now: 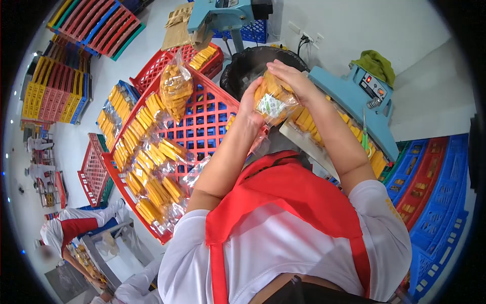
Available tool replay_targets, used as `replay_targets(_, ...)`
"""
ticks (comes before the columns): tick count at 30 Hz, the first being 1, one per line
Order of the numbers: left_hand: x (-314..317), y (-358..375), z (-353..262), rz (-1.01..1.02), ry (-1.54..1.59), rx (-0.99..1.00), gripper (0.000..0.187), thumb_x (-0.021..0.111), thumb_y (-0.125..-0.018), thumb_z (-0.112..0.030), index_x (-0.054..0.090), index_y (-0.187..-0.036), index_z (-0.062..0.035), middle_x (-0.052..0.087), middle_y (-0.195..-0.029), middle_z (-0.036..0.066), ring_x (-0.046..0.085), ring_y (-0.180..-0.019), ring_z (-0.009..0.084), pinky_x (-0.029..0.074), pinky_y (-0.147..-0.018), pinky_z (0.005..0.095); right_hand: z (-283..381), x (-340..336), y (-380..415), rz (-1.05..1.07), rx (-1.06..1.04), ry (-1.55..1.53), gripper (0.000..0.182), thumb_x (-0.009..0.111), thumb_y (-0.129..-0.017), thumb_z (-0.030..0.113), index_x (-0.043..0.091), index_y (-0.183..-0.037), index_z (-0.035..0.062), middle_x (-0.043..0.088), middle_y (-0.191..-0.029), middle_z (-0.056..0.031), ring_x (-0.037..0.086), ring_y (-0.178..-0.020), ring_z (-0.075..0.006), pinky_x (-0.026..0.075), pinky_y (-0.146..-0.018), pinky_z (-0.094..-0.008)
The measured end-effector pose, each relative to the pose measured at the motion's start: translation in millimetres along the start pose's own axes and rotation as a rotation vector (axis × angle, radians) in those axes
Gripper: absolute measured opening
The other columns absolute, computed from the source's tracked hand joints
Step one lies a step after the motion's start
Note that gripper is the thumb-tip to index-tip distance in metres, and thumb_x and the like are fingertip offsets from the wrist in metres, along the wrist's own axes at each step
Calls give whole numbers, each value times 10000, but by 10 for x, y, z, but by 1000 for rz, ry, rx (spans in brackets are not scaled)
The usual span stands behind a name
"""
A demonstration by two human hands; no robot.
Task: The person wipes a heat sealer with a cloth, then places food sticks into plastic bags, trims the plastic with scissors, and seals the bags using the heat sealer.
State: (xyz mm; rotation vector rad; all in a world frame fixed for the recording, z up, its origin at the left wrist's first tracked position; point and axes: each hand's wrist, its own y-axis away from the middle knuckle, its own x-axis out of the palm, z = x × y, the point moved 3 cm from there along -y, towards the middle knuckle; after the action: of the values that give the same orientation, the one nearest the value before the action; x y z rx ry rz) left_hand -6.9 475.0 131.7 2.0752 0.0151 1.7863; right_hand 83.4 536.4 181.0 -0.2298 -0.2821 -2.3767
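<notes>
Between both hands, at the upper middle, is a clear plastic bag of yellow-orange pieces (276, 96) with a white and green label. My left hand (249, 101) presses its left side, and my right hand (291, 80) wraps over its top and right side. Left of the hands, a red crate (207, 109) bears rows of bagged yellow sticks (144, 159). A fuller bag of yellow-orange pieces (175, 86) lies on the crate's upper part. Behind my hands stands a bin lined with black plastic (237, 71).
A blue-green sealing machine (349, 96) with a green cloth (374, 66) and green-handled scissors (364, 137) is at the right. Another machine (223, 15) stands at the top. Blue and red crates (430, 202) are stacked far right. A co-worker (66, 228) is lower left.
</notes>
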Motion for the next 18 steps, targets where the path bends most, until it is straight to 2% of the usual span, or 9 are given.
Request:
replay_targets(3,42,232,-234,-1,-168,119,363,494,-820,-257,466,-1109,-39,561,-1025,116,570,-887,276,465,-779,385,-118,140,-139,-78,-216,18,658,586,-779,305,295,-1257,-40,180,-1357,-195,227,-1243,-211,214,-988,-284)
replay_targets(5,121,542,-484,23,-391,285,457,569,-769,-140,394,-1175,-23,549,-1031,115,560,-911,238,463,-779,348,39,324,-101,-202,-295,127,765,624,-756,286,185,-1300,-24,310,-1281,-209,327,-1180,-233,266,-961,-326)
replay_targets(7,246,913,-678,75,-882,597,604,613,-707,-35,309,-1229,-5,527,-1040,103,531,-951,197,443,-804,322,185,528,-100,80,-170,15,703,595,-783,245,182,-1312,35,326,-1279,-142,411,-1102,-172,329,-892,-291)
replay_targets(8,117,999,-778,8,-1028,590,697,648,-649,-13,282,-1242,-6,510,-1047,87,504,-977,173,420,-825,299,121,563,-197,211,-94,60,565,605,-776,227,346,-1241,37,470,-1154,-103,487,-998,-128,382,-803,-255)
replay_targets(9,14,1126,-821,-17,-1020,597,697,648,-649,-13,282,-1242,-6,510,-1047,87,504,-977,173,420,-825,299,56,633,-250,230,-78,53,565,605,-776,227,346,-1241,37,470,-1154,-103,487,-998,-128,382,-803,-255)
replay_targets(12,-302,1463,-866,-211,-1399,551,726,664,-590,5,318,-1227,-34,488,-1098,63,463,-1018,150,357,-893,297,-336,993,-408,602,54,238,243,608,-766,143,583,-977,23,600,-870,-21,555,-819,-94,452,-698,-249)
replay_targets(13,-446,1559,-819,-225,-1391,556,726,664,-590,5,318,-1227,-34,488,-1098,63,463,-1018,150,357,-893,297,-575,1082,-474,676,-19,317,254,587,-777,114,563,-1012,21,592,-904,-38,547,-845,-97,456,-723,-262)
replay_targets(16,-953,1777,-713,-643,-1768,875,593,704,-567,-78,441,-1096,-15,556,-952,105,544,-887,245,430,-789,335,-1222,1331,-420,676,-126,392,176,581,-746,107,599,-896,17,609,-885,-63,576,-756,-135,456,-687,-267)
replay_targets(18,-1686,1733,-577,-848,-1885,1074,597,698,-579,-92,432,-1111,-30,522,-988,176,511,-893,345,427,-794,374,-1617,1416,-349,664,-597,789,206,547,-768,154,590,-935,43,582,-934,-105,576,-799,-231,448,-709,-316)
